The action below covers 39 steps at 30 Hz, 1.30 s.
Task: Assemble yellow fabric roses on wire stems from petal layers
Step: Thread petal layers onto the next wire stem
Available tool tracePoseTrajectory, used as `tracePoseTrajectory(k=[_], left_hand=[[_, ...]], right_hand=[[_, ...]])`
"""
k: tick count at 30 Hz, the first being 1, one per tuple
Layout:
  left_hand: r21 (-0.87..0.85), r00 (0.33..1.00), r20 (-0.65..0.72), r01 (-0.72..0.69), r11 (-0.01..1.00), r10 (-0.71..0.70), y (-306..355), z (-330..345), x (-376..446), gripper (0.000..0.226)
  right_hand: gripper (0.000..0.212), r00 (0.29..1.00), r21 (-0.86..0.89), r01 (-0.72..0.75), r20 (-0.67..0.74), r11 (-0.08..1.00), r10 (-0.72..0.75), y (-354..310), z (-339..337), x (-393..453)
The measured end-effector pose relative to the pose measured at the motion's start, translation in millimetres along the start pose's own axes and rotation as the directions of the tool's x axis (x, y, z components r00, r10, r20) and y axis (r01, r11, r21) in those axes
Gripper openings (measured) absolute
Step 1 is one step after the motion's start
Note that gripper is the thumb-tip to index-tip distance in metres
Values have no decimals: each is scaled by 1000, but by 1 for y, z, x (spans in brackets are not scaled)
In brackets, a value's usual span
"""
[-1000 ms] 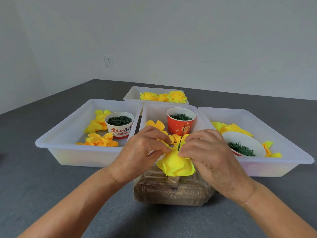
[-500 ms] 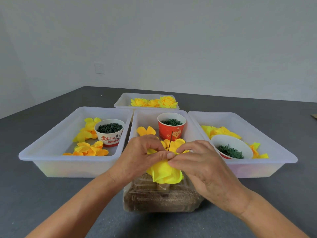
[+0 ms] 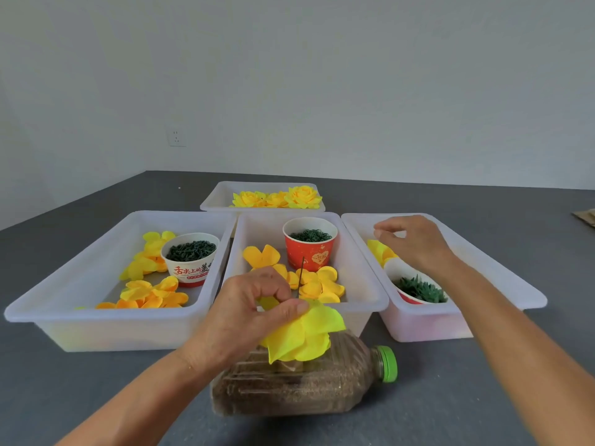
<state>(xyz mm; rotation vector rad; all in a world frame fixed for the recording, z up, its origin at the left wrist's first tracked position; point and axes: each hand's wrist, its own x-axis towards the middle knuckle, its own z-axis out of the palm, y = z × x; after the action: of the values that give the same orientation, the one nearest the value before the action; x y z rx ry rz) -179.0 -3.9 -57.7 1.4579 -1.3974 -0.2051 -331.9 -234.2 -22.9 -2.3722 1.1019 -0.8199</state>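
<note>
From the head view, the left hand (image 3: 248, 312) pinches the yellow petal layer (image 3: 302, 336) against the thin wire stem (image 3: 301, 272) between thumb and forefinger, just above a grain-filled bottle (image 3: 299, 381) lying on its side near the viewer. The right hand (image 3: 415, 243) hovers over the right tray (image 3: 502, 268), fingers loosely curled and thumb close to forefinger above its yellow petals (image 3: 378, 251), holding nothing visible.

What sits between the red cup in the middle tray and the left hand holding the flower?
In the head view, loose yellow-orange petal pieces lie on the middle tray's floor between the red cup and the left hand; the thin wire stem also rises there.
</note>
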Motion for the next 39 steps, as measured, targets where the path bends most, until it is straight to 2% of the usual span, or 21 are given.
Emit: tracePoseTrajectory(k=[3, 5, 10, 13, 15, 17, 18, 20, 22, 25, 30, 33, 39], left_hand=[[-22, 1000, -11, 14, 1000, -14, 0, 0, -2, 23], [-28, 1000, -17, 23, 999, -24, 0, 1, -1, 22], [-24, 999, -32, 20, 1000, -21, 0, 2, 0, 23], [-29, 999, -40, 26, 999, -27, -1, 2, 0, 23], [-34, 999, -43, 28, 999, -29, -2, 3, 0, 23], [-40, 999, -41, 29, 999, -31, -3, 3, 1, 23], [-39, 999, -38, 28, 999, -30, -3, 4, 1, 22], [-35, 999, -32, 27, 999, -28, -4, 3, 0, 23], [-40, 999, -31, 26, 999, -27, -4, 2, 0, 25], [-40, 999, -32, 29, 999, -30, -3, 2, -1, 26], [-44, 999, -34, 26, 999, -28, -3, 3, 1, 25], [-42, 999, -30, 24, 999, -25, -4, 3, 0, 25], [-35, 999, -33, 14, 999, -15, -5, 2, 0, 25]], right_hand=[[24, 957, -285, -144, 204, 948, 207, 21, 13, 43], [33, 913, -370, -184, 278, 910, 298, 28, 26, 56], [42, 881, -363, -237, 311, 901, 357, 30, 44, 59], [36, 868, -362, -292, 288, 885, 404, 32, 46, 56], [22, 916, -284, -327, 139, 901, 376, 38, 48, 54], [4, 955, -36, -287, -82, 957, 284, 44, 46, 54], [5, 955, 121, -237, -154, 964, 254, 45, 42, 54], [13, 951, 372, -150, -200, 916, 237, 45, 35, 51], [15, 954, 519, -75, -210, 852, 212, 42, 29, 47], [17, 951, 623, 3, -245, 782, 192, 34, 20, 41], [20, 965, 743, -21, -159, 669, 207, 8, 4, 24], [24, 992, 793, -12, -68, 609, 108, -9, -1, 7], [40, 997, 827, 64, -27, 559, -74, -41, -1, -28]])
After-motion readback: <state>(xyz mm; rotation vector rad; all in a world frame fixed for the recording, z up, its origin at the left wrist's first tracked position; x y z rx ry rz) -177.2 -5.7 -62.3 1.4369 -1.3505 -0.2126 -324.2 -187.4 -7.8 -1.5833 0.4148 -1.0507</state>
